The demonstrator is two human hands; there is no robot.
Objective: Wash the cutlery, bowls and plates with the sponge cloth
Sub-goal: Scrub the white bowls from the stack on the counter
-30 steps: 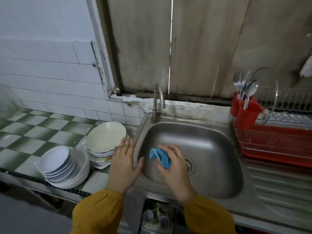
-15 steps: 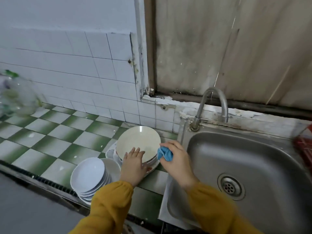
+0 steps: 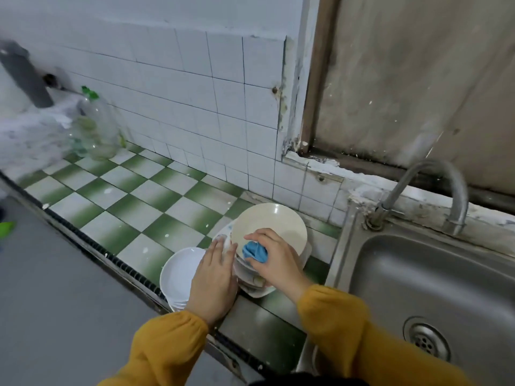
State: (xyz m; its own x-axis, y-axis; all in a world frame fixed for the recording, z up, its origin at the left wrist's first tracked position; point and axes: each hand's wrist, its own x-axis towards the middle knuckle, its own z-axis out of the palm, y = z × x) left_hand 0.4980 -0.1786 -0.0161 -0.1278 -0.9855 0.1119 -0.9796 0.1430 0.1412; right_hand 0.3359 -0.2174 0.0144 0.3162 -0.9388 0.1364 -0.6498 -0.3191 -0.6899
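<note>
A cream plate (image 3: pixel 271 222) tops a stack of plates on the green-and-white tiled counter, just left of the sink. My right hand (image 3: pixel 274 259) grips a bunched blue sponge cloth (image 3: pixel 255 252) at the near rim of that plate. My left hand (image 3: pixel 214 280) lies with straight fingers across the gap between this stack and a stack of white bowls (image 3: pixel 178 274) at the counter's front edge. No cutlery is in view.
The steel sink (image 3: pixel 434 296) with its drain (image 3: pixel 426 342) and curved tap (image 3: pixel 434 190) lies to the right. A clear plastic bottle (image 3: pixel 96 129) with a green cap stands at the back left. White wall tiles back the counter (image 3: pixel 133 201).
My right hand carried the blue cloth from the sink over to the plate stack. My left hand shifted left from the sink's edge onto the stacks. The view swung left.
</note>
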